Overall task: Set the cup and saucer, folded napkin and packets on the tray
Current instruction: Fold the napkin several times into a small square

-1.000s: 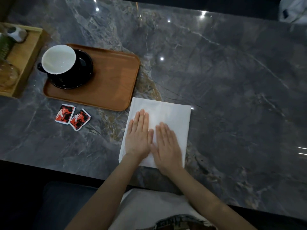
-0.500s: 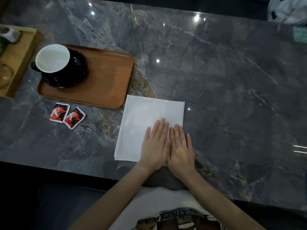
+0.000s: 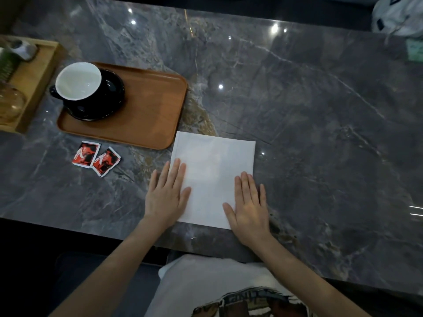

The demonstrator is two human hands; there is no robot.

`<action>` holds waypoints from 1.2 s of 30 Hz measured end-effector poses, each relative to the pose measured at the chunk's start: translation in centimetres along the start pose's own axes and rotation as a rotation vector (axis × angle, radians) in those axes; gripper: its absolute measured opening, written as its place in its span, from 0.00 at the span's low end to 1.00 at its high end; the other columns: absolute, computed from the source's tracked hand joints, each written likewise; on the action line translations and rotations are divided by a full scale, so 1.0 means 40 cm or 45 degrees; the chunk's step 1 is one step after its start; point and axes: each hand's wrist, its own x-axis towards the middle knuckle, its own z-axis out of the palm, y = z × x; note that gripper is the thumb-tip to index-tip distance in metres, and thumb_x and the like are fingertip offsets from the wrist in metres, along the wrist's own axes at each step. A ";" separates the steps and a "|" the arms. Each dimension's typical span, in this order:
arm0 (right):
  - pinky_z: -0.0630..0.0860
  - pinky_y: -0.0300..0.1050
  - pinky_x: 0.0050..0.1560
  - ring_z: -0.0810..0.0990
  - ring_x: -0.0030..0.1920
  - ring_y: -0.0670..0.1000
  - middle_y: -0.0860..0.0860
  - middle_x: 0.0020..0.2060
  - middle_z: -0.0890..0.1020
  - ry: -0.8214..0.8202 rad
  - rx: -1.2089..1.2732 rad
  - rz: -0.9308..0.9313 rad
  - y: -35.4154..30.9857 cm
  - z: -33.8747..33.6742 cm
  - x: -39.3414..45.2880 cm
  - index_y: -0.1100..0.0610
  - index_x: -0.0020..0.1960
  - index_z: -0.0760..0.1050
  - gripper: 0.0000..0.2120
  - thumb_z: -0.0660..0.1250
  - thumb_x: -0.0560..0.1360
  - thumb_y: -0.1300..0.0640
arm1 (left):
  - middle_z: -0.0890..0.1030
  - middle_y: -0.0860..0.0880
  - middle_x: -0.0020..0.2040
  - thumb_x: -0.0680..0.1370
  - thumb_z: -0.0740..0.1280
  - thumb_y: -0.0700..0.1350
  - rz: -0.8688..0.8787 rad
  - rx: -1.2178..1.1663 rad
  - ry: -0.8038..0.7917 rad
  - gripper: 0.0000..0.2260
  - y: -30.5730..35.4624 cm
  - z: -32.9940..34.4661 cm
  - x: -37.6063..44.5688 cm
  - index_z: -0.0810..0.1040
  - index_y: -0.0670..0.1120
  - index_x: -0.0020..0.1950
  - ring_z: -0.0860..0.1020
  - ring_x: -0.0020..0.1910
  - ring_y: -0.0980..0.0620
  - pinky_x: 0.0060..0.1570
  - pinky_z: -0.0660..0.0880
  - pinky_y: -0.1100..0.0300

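Step in hand, by my judgement: folding the napkin. The cup [image 3: 78, 80] and saucer [image 3: 109, 97] already sit on the tray [image 3: 148, 110], upper left of the frame, at the tray's left end. The napkin [image 3: 212, 170] lies flat on the table [image 3: 309, 122], centre of the frame, its upper left corner just beside the tray's near right corner. The two packets [image 3: 96, 157] lie on the table left of the napkin, just below the tray's near edge, touching each other.

Hands: my left hand [image 3: 168, 193] lies flat, fingers straight, pressing the napkin's left edge, part on paper and part on stone. My right hand [image 3: 248, 204] lies likewise flat over the lower right corner. Neither grasps anything.

Next move, as I judge it: pinch one edge, carry it over to the opposite edge, and crease. The sheet must be lifted cleanly and the corners aligned.

Materials: the napkin is thin white paper, roughly square, apparently layered along its upper and left edges. The tray is smooth brown wood with rounded corners and a low rim. The cup is black outside, white inside; the saucer glossy black. The packets are small, red and black. The table is polished grey veined stone, reflective.
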 end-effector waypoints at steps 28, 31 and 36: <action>0.69 0.44 0.44 0.78 0.52 0.56 0.54 0.53 0.80 -0.832 -0.027 0.019 0.040 -0.264 0.454 0.58 0.55 0.73 0.24 0.76 0.63 0.54 | 0.76 0.45 0.58 0.64 0.76 0.44 0.334 0.378 -0.654 0.25 0.064 -0.246 0.432 0.71 0.43 0.57 0.74 0.58 0.46 0.44 0.65 0.57; 0.70 0.44 0.44 0.78 0.53 0.56 0.55 0.53 0.80 -0.826 -0.041 0.003 0.034 -0.268 0.457 0.59 0.55 0.74 0.24 0.77 0.62 0.53 | 0.76 0.46 0.59 0.66 0.75 0.47 0.311 0.410 -0.681 0.25 0.060 -0.250 0.431 0.72 0.46 0.60 0.73 0.60 0.46 0.49 0.67 0.55; 0.68 0.43 0.41 0.78 0.51 0.55 0.53 0.47 0.80 -0.820 -0.027 -0.008 0.039 -0.266 0.454 0.57 0.49 0.78 0.18 0.77 0.62 0.53 | 0.76 0.46 0.57 0.66 0.74 0.46 0.287 0.319 -0.662 0.22 0.040 -0.248 0.425 0.74 0.45 0.57 0.72 0.59 0.45 0.57 0.65 0.51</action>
